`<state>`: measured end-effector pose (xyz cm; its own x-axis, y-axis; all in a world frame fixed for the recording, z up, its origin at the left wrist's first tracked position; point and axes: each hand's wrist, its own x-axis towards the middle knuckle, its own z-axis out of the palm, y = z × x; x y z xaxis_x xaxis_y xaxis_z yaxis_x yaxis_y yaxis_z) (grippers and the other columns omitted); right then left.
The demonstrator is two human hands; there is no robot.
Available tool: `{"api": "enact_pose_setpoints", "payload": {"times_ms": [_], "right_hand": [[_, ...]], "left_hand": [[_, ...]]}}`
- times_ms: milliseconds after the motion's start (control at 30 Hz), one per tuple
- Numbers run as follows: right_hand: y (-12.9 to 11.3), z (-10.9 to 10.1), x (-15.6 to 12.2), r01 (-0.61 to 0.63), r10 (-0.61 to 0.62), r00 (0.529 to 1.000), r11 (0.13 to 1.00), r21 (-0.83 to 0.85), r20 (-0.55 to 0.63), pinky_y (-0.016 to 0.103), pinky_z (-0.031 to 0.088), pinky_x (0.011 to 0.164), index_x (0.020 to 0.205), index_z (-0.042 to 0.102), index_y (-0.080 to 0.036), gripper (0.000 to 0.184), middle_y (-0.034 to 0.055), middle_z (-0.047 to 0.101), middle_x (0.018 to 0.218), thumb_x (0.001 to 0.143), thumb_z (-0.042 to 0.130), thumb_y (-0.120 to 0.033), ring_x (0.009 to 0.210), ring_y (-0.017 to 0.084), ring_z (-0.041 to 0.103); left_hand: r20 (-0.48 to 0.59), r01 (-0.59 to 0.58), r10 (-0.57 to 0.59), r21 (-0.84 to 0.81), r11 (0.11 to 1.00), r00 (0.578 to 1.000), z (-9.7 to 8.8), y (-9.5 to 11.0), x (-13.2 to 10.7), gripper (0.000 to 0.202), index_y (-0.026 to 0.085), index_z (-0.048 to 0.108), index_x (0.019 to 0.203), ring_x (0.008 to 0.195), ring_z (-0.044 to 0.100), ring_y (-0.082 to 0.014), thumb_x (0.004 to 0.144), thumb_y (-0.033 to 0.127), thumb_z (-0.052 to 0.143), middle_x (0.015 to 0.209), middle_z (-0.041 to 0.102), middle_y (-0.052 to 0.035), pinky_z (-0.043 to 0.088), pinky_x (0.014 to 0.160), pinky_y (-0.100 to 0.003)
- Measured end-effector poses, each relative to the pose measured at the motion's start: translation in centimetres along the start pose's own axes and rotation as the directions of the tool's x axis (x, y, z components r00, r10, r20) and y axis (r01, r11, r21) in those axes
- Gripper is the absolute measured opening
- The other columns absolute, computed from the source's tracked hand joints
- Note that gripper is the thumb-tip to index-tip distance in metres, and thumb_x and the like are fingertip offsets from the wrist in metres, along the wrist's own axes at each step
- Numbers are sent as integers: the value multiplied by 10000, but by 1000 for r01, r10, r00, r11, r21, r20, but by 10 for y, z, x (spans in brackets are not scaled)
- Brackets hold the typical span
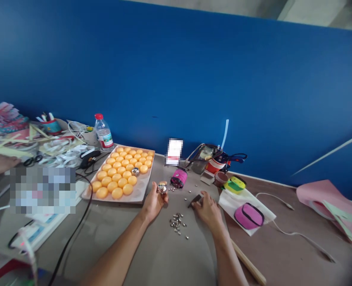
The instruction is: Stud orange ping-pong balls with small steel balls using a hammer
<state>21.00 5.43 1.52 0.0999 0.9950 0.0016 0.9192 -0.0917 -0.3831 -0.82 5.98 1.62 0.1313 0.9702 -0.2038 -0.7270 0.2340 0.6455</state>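
My left hand (154,201) is closed around a small ball (162,189) studded with shiny silver pieces, its top showing some orange. Between the thumb and fingers of my right hand (208,209) is a small dark flat piece (195,201), held near the tabletop; its exact kind is not clear. Loose silver studs (177,222) lie in a cluster between my forearms, with a few more scattered farther back. Behind them a pink pouch (178,178) rests on its side, its mouth towards me. To the left, a white tray (140,195) holds rows of orange balls (122,182) and one silver-studded ball (135,171).
A red-capped bottle (104,133) stands behind the tray. Another person's hand (2,163) reaches in at far left, near a power strip (49,226) and a black cable. On the right are a red container (216,165), a purple item (249,216) on white paper and a wooden stick (247,263).
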Motion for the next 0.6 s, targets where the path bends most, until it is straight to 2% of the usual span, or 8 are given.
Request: {"api": "enact_pose_setpoints", "payload": {"times_ms": [100,167,300,367,500,600], "right_hand": [[2,-1,-1,-5,6,998,1000,-12,62,312,359,764,1210,421,-158,555,122,607,1078,722,587,-365,1015,264,552],[3,-2,-2,-3,7,997,999,-46,73,299,358,751,1184,437,-165,519,123,602,1093,714,587,-327,1006,252,560],[3,-6,-3,-19,33,993,993,-121,116,282,346,664,961,552,-186,223,97,640,937,756,506,-259,855,224,603],[2,-7,-2,14,0,994,992,-124,114,269,335,627,848,571,-190,133,83,641,879,776,472,-242,782,202,606],[-3,-9,-2,131,-134,989,990,-53,-60,254,355,628,822,570,-182,185,77,637,846,843,395,-236,745,175,600],[-14,-15,-10,296,-279,930,954,38,-238,257,388,660,828,563,-174,252,85,632,829,890,328,-243,775,179,596]], "left_hand": [[0,6,-6,-43,999,1000,-2,-3,2,537,142,544,959,472,481,-83,751,633,480,648,529,10,369,477,-218],[-16,4,-5,-60,998,1000,-2,-4,3,519,132,549,939,468,490,-88,761,616,484,634,537,6,379,477,-222],[-55,-7,3,-70,998,998,-1,-4,0,466,138,541,898,498,548,-124,770,584,502,651,578,-11,434,502,-259],[-39,-20,17,-62,998,999,0,-3,-1,443,144,528,871,521,576,-142,768,574,512,714,617,-37,455,512,-280],[-21,-40,39,-42,998,999,0,-3,0,436,136,522,849,460,539,-115,770,564,515,721,634,-55,402,442,-233],[-46,-37,36,-22,999,998,0,-6,2,457,129,528,826,426,504,-102,769,582,498,656,614,-42,369,415,-219]]}}
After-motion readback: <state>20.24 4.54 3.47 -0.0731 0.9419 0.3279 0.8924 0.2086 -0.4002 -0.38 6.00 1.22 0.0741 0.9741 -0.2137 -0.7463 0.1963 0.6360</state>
